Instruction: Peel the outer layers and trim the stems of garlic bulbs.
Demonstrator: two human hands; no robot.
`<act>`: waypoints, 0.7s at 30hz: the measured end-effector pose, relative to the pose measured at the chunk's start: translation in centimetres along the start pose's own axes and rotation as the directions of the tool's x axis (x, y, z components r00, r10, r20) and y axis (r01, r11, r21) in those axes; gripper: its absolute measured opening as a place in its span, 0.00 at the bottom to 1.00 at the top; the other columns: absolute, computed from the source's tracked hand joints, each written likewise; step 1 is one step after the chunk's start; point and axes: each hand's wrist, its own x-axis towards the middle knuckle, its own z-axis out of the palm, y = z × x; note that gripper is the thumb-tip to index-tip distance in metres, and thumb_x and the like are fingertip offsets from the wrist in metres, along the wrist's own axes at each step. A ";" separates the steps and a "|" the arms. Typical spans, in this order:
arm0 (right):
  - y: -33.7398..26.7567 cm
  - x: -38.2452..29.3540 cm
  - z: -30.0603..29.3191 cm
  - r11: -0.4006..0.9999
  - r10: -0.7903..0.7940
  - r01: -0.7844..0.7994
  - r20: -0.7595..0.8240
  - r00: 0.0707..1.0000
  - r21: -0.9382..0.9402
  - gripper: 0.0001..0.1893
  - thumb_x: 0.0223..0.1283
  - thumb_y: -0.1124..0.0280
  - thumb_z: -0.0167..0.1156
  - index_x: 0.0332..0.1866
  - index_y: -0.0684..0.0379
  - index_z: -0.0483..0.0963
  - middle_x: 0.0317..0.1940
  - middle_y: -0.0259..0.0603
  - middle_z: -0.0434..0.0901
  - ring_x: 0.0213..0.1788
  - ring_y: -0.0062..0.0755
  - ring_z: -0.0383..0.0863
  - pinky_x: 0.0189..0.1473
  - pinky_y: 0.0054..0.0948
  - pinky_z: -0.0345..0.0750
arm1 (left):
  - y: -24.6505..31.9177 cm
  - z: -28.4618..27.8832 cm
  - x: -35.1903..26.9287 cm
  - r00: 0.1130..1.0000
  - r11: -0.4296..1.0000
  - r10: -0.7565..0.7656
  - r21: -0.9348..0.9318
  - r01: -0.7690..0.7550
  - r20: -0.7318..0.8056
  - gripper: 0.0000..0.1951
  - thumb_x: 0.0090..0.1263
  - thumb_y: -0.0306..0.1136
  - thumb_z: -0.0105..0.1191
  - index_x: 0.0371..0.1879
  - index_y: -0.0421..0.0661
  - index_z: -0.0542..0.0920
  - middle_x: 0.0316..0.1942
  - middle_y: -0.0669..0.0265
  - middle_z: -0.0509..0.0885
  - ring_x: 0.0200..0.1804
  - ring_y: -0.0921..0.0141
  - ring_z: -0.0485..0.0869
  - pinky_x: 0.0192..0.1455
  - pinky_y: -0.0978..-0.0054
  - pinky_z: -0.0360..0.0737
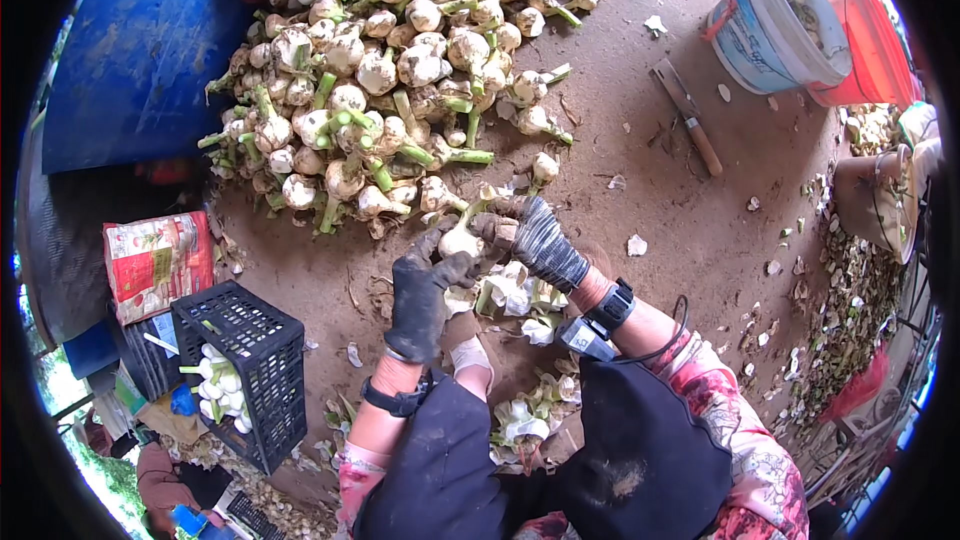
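My left hand, in a dark work glove, grips a garlic bulb from its left side. At the bulb's right is my right hand, in a dirty grey knitted glove, its fingers closed around the stem and upper side. Whether those fingers also hold a tool cannot be seen. The bulb's body looks white and smooth, with a short green stem. Just beyond my hands lies a large heap of soil-stained garlic bulbs with cut green stems. Loose peeled garlic skins lie on the ground under my wrists.
A black plastic crate with white, trimmed garlic bulbs stands at left, near a red-and-white bag. A wooden-handled blade tool lies right. White and red buckets stand at upper right. Part of another person shows lower left.
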 end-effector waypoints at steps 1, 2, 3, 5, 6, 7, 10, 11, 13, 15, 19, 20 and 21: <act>0.1 0.1 -0.1 0.999 0.029 -0.027 0.048 0.998 -0.042 0.14 0.56 0.64 0.61 0.41 0.65 0.78 0.26 0.33 0.79 0.26 0.19 0.79 0.28 0.21 0.76 | 0.1 -0.6 0.0 0.999 0.998 -0.009 -0.061 0.011 0.031 0.26 0.59 0.21 0.56 0.59 0.35 0.69 0.50 0.61 0.78 0.44 0.74 0.80 0.44 0.79 0.80; 0.4 0.4 -0.4 0.995 0.059 -0.051 0.095 0.994 -0.086 0.14 0.55 0.66 0.62 0.44 0.64 0.78 0.28 0.34 0.80 0.28 0.21 0.79 0.29 0.21 0.76 | 0.0 -0.9 0.0 0.998 0.992 -0.016 -0.122 0.024 0.063 0.26 0.59 0.20 0.55 0.60 0.35 0.68 0.50 0.61 0.78 0.42 0.74 0.80 0.42 0.79 0.80; 0.6 0.7 -0.7 0.989 0.090 -0.071 0.141 0.986 -0.133 0.15 0.55 0.68 0.62 0.46 0.63 0.77 0.30 0.35 0.81 0.31 0.23 0.79 0.31 0.22 0.76 | -0.4 -1.0 0.1 0.997 0.997 0.077 -0.026 -0.076 0.032 0.26 0.60 0.21 0.54 0.60 0.35 0.68 0.50 0.61 0.78 0.41 0.75 0.80 0.41 0.79 0.80; 3.1 1.9 -2.3 0.627 -0.498 0.612 0.356 0.790 -0.482 0.14 0.51 0.71 0.62 0.46 0.57 0.78 0.32 0.35 0.80 0.34 0.30 0.79 0.34 0.27 0.76 | -1.6 -0.3 0.7 0.966 0.952 0.260 0.164 -0.259 0.017 0.25 0.62 0.22 0.51 0.61 0.35 0.66 0.49 0.62 0.78 0.39 0.76 0.80 0.38 0.79 0.80; 3.4 2.1 -2.7 0.246 -0.647 0.809 0.531 0.548 -0.534 0.15 0.49 0.73 0.62 0.46 0.55 0.78 0.34 0.35 0.80 0.36 0.33 0.79 0.36 0.29 0.76 | -1.5 -0.2 0.6 0.977 0.972 0.213 0.099 -0.214 0.021 0.24 0.63 0.24 0.52 0.61 0.35 0.67 0.49 0.61 0.78 0.39 0.76 0.80 0.38 0.79 0.80; 3.7 2.0 -3.3 0.257 -0.589 0.796 0.564 0.579 -0.549 0.16 0.49 0.73 0.61 0.46 0.53 0.78 0.35 0.35 0.80 0.38 0.36 0.78 0.37 0.31 0.76 | -1.1 0.1 0.2 0.986 0.986 0.165 0.033 -0.166 0.030 0.24 0.64 0.26 0.52 0.60 0.36 0.67 0.48 0.61 0.79 0.39 0.75 0.80 0.38 0.78 0.80; 3.8 2.0 -2.5 0.497 -0.400 0.688 0.564 0.723 -0.529 0.16 0.48 0.75 0.59 0.45 0.50 0.78 0.36 0.38 0.79 0.38 0.42 0.77 0.37 0.35 0.74 | -1.4 -1.8 -0.4 0.992 0.929 -0.003 -0.368 0.050 0.126 0.24 0.65 0.35 0.54 0.59 0.37 0.69 0.46 0.61 0.79 0.38 0.72 0.80 0.36 0.78 0.78; 3.8 1.7 -1.8 0.512 -0.447 0.705 0.549 0.706 -0.490 0.14 0.48 0.76 0.59 0.43 0.52 0.78 0.37 0.40 0.79 0.40 0.42 0.78 0.39 0.35 0.75 | -1.5 -2.7 -0.7 0.982 0.846 -0.047 -0.516 0.136 0.181 0.25 0.66 0.39 0.55 0.58 0.38 0.70 0.45 0.61 0.80 0.36 0.71 0.80 0.35 0.79 0.78; 3.1 0.4 -1.5 0.534 -0.512 0.714 0.499 0.699 -0.452 0.12 0.49 0.77 0.58 0.41 0.57 0.79 0.39 0.43 0.80 0.42 0.43 0.80 0.43 0.35 0.77 | -0.9 -2.1 -0.2 0.962 0.766 -0.183 -0.583 0.270 0.204 0.27 0.67 0.53 0.50 0.53 0.40 0.74 0.36 0.68 0.80 0.33 0.73 0.79 0.32 0.80 0.76; 3.1 0.1 -1.6 0.486 -0.509 0.703 0.486 0.710 -0.519 0.13 0.46 0.79 0.60 0.41 0.59 0.79 0.37 0.43 0.81 0.40 0.43 0.80 0.43 0.34 0.77 | -1.5 -2.3 0.7 0.951 0.741 -0.163 -0.604 0.295 0.265 0.28 0.67 0.57 0.48 0.50 0.41 0.75 0.33 0.70 0.80 0.32 0.74 0.79 0.32 0.81 0.76; 2.7 -0.3 -1.1 0.723 -0.310 0.440 0.318 0.896 -0.532 0.15 0.44 0.82 0.61 0.41 0.60 0.78 0.36 0.44 0.81 0.37 0.41 0.81 0.43 0.34 0.78 | -0.9 -0.4 1.0 0.830 0.754 0.556 0.442 -0.486 -0.036 0.29 0.57 0.35 0.64 0.57 0.36 0.70 0.47 0.60 0.79 0.48 0.70 0.79 0.53 0.72 0.77; 3.1 -0.2 -0.9 0.814 -0.135 0.266 0.277 0.951 -0.517 0.14 0.45 0.83 0.61 0.41 0.60 0.78 0.35 0.44 0.80 0.37 0.39 0.81 0.43 0.33 0.78 | -0.8 -0.6 0.6 0.814 0.690 0.581 0.536 -0.486 -0.010 0.30 0.54 0.29 0.64 0.57 0.35 0.70 0.47 0.61 0.79 0.47 0.70 0.79 0.53 0.73 0.77; 3.5 -0.2 -0.8 0.868 0.056 0.070 0.238 0.970 -0.491 0.14 0.46 0.83 0.60 0.41 0.60 0.77 0.35 0.44 0.80 0.37 0.37 0.81 0.43 0.33 0.78 | -0.3 -0.4 0.1 0.800 0.620 0.600 0.621 -0.480 0.019 0.32 0.50 0.24 0.64 0.57 0.34 0.70 0.47 0.61 0.79 0.46 0.69 0.80 0.54 0.74 0.76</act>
